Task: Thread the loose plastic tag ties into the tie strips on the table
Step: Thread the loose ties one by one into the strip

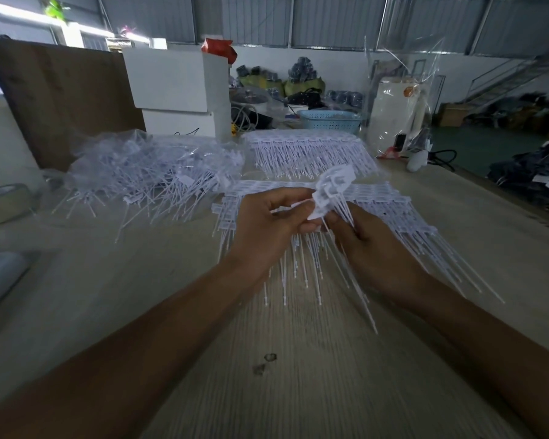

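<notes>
Above the table's middle I hold a small bunch of white plastic tag ties, heads up and thin tails slanting down toward me. My left hand pinches a white tie head at the bunch's lower left. My right hand grips the tails from the right. Under both hands lie rows of joined tie strips with tails pointing at me. A second stack of tie strips lies behind them. A loose heap of single tag ties sits on clear plastic at the left.
The wooden table stretches toward me. White boxes and a brown board stand at the back left. A blue basket and a clear plastic bag stand behind the strips. The table's right edge drops to a cluttered floor.
</notes>
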Demonstrator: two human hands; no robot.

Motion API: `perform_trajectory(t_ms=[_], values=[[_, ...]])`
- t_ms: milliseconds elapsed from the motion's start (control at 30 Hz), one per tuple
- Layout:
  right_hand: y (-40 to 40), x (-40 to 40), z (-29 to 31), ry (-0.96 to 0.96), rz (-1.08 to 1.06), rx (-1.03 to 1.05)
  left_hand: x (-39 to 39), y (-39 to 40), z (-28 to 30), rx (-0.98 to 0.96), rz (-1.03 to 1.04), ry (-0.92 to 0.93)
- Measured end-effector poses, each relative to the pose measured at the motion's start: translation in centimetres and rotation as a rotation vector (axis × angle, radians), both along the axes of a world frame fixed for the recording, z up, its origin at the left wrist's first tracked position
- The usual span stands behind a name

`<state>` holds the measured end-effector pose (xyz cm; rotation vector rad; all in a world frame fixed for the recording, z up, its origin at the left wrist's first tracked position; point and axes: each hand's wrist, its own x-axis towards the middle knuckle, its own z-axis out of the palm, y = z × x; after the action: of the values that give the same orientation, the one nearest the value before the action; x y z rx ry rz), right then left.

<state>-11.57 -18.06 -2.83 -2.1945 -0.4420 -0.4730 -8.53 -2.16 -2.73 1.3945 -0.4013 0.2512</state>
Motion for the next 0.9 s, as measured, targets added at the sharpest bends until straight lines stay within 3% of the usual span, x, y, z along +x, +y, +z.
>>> perform_trajectory(t_ms=[233, 300, 467, 567, 733, 900], values=[[0.0, -0.2, -0.1, 0.021, 0.016, -0.098, -0.5, 0.2, 0.9, -0.068, -0.014, 0.046], [0.0, -0.1, -0.2, 0.011, 0.024, -0.149, -0.9, 0.4, 1.2, 0.02, -0.04, 0.02], [-0.3, -0.1, -0.1, -0.108, 0.032, -0.201, -1.6, -0.6, 1.0, 0.383, 0.064, -0.254], [0.0, -0.2, -0.3, -0.131, 0.074, -0.291, -1.2, -0.7, 1.2, 0.449, 0.164, -0.242], [0.2, -0.4, -1.1, -0.129, 0.053, -0.428, -1.0, -0.1, 1.0, 0.583, 0.132, -0.275], [0.1, -0.3, -0.7, -0.126, 0.006, -0.38, -0.7, -0.1, 1.3, 0.588, 0.154, -0.369]])
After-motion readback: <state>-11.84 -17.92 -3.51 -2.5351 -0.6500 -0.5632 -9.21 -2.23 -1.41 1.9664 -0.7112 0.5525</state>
